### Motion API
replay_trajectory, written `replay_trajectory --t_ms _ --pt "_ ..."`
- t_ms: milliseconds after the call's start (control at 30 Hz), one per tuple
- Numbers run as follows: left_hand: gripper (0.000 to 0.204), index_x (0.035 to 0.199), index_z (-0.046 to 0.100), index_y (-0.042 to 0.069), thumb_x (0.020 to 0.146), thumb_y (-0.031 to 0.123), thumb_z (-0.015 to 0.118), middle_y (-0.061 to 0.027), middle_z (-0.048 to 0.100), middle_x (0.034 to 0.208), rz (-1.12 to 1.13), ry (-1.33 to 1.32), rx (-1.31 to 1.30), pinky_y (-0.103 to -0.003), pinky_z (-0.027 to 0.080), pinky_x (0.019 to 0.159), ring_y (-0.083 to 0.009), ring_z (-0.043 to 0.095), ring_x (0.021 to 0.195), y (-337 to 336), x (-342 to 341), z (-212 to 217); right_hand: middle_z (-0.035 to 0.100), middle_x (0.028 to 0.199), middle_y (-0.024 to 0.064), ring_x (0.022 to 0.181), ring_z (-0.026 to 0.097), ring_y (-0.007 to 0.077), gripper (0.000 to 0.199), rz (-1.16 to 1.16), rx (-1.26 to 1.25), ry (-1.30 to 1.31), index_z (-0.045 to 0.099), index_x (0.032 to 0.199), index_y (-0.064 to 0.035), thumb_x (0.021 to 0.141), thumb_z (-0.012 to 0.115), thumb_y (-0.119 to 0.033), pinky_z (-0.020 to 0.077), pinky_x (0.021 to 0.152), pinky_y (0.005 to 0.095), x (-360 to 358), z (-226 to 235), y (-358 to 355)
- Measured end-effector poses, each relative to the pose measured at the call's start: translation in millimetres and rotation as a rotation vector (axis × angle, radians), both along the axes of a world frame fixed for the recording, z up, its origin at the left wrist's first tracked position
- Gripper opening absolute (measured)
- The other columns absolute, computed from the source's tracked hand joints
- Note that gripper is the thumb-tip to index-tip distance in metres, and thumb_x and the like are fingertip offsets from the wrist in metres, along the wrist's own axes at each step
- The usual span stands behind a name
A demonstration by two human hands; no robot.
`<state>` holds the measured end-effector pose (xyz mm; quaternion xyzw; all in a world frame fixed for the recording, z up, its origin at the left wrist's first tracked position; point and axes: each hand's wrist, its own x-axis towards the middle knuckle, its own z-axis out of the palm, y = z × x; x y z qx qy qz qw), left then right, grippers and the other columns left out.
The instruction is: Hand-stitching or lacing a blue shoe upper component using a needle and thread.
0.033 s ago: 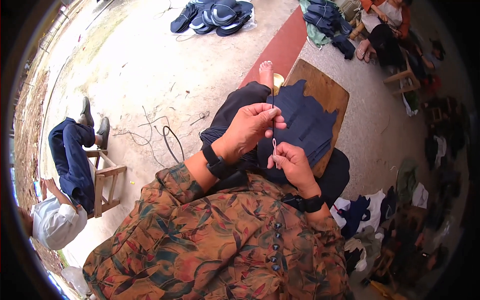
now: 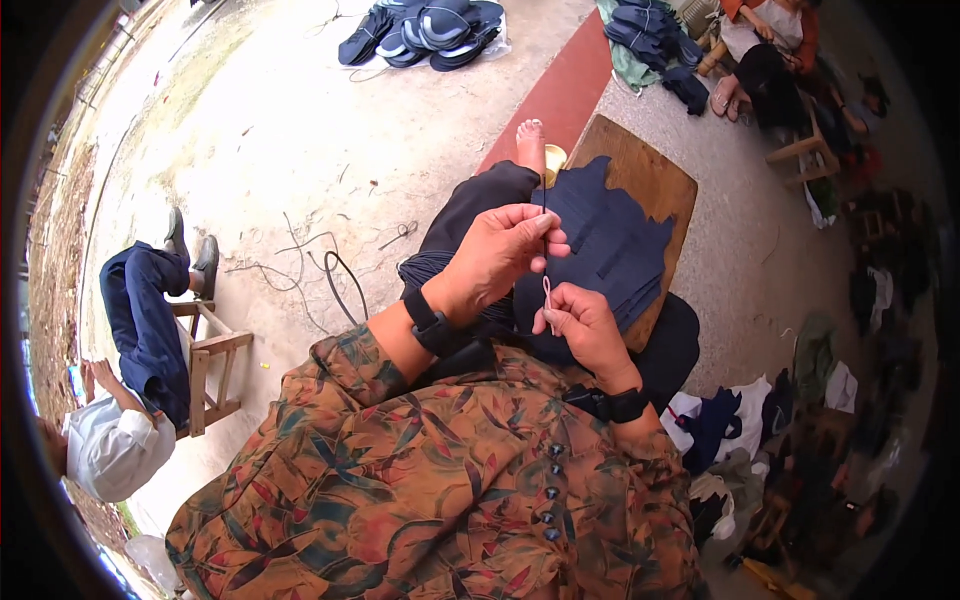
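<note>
Over your lap, in front of your patterned shirt [image 2: 420, 480], your right hand [image 2: 583, 318] pinches a pale pink thread loop [image 2: 547, 288] between thumb and fingers. Just beyond it, your left hand [image 2: 508, 243] pinches a thin dark strand [image 2: 544, 192] that rises past the fingertips (whether strand and loop join, I cannot tell). Farther out, cut navy fabric pieces [image 2: 620, 235] lie layered on a wooden board [image 2: 655, 178], a yellow container [image 2: 555, 160] near its left edge. Well beyond, dark rounded pieces [image 2: 440, 32] sit heaped on the pale ground [image 2: 300, 130].

A dark cord [image 2: 544, 195] runs upright above a pink loop [image 2: 547, 291].
</note>
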<state>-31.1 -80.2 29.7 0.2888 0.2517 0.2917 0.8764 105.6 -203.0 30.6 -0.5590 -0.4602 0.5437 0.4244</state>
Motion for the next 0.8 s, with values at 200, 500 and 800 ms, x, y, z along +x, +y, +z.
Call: replay_trajectory --t_ms 200,500,800 --pt "0.015 0.094 0.066 0.002 0.094 0.016 0.059 -0.0023 0.065 0.074 -0.157 0.158 0.332 -0.018 0.045 0.050 -0.0067 0.058 0.058 -10 3 3 0.058 0.069 0.0000 0.057 0.044 0.0019 0.010 -0.363 0.092 0.016 0.060 0.083 -0.0018 0.090 0.054 -0.001 0.0347 0.050 0.0176 14 -10 -1" --pt "0.021 0.087 0.066 0.001 0.092 0.021 0.063 0.0057 0.052 0.064 -0.267 0.336 0.645 -0.017 0.033 0.049 -0.0011 0.042 0.056 -25 6 7 0.057 0.064 0.0003 0.053 0.048 0.0024 0.012 -0.412 0.088 0.098 0.061 0.102 -0.0019 0.092 0.053 -0.002 0.0335 0.047 0.0169 11 -3 -7" --pt "0.020 0.076 0.061 0.000 0.090 0.014 0.062 0.0070 0.049 0.064 -0.150 0.416 0.786 -0.020 0.033 0.050 -0.0014 0.040 0.060 -29 4 6 0.058 0.063 0.0007 0.055 0.053 0.0050 0.018 -0.423 0.187 -0.048 0.061 0.108 0.0001 0.091 0.056 -0.003 0.0424 0.053 0.0185 7 -6 -8"
